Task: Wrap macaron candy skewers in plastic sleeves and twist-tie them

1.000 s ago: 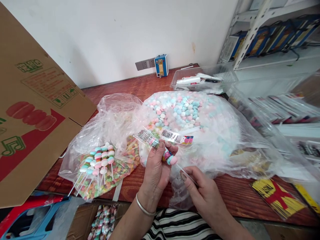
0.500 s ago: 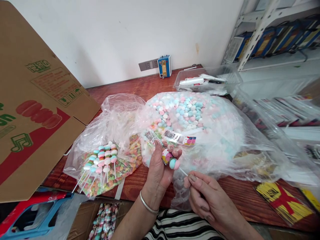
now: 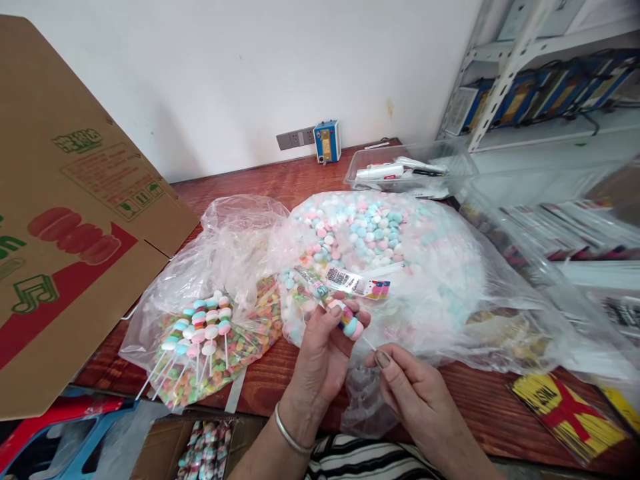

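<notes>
My left hand (image 3: 324,347), a metal bangle on its wrist, is closed round a candy skewer (image 3: 353,329) of pastel pieces threaded on a white stick. Its pink and blue end shows below the fingers; much of the rest is hidden by them. Between thumb and forefinger, my right hand (image 3: 415,397) pinches the stick's lower end. Just beyond the left fingers, a clear printed wrapper (image 3: 345,279) lies on a large plastic bag (image 3: 440,267) of pastel candies. To the left, several finished-looking candy skewers (image 3: 199,321) rest on a bag of small fruit-coloured candy rings (image 3: 267,313).
A tall cardboard box (image 3: 75,173) stands at the left. Below the table edge, an open carton (image 3: 160,443) holds wrapped candies. Behind the bags are a clear plastic tray (image 3: 360,179) and a small blue device (image 3: 327,141). Yellow-and-red packets (image 3: 565,413) lie at the right.
The view has shifted slightly. My left fingers have moved on the skewer, so more of its coloured pieces show. My right hand still pinches the stick.
</notes>
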The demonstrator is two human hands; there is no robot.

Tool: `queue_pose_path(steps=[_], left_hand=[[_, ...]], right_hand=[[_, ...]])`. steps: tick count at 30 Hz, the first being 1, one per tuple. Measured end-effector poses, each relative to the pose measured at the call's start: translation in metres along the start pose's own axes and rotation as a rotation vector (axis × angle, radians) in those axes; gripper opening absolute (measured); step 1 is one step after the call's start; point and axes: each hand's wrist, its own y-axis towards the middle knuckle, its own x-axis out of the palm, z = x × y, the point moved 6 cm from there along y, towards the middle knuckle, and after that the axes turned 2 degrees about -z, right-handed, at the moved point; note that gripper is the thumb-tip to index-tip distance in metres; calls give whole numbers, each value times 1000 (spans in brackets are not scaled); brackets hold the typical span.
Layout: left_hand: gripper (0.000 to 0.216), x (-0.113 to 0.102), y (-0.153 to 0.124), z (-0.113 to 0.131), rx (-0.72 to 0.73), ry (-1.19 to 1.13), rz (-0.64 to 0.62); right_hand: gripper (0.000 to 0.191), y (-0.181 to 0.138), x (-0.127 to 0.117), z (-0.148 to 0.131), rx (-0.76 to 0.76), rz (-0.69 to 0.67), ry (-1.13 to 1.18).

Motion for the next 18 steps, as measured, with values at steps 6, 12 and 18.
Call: queue_pose_path(steps=[6, 12, 18], left_hand=[[15, -2, 0, 2, 36, 43, 57], [21, 1, -4, -12, -32, -13, -24], [34, -5, 9, 16, 89, -65, 35]], right_hand=[[24, -3, 0, -21, -368, 76, -494], [25, -1, -4, -24, -323, 142, -436], [29, -2, -2, -23, -209, 10, -371]])
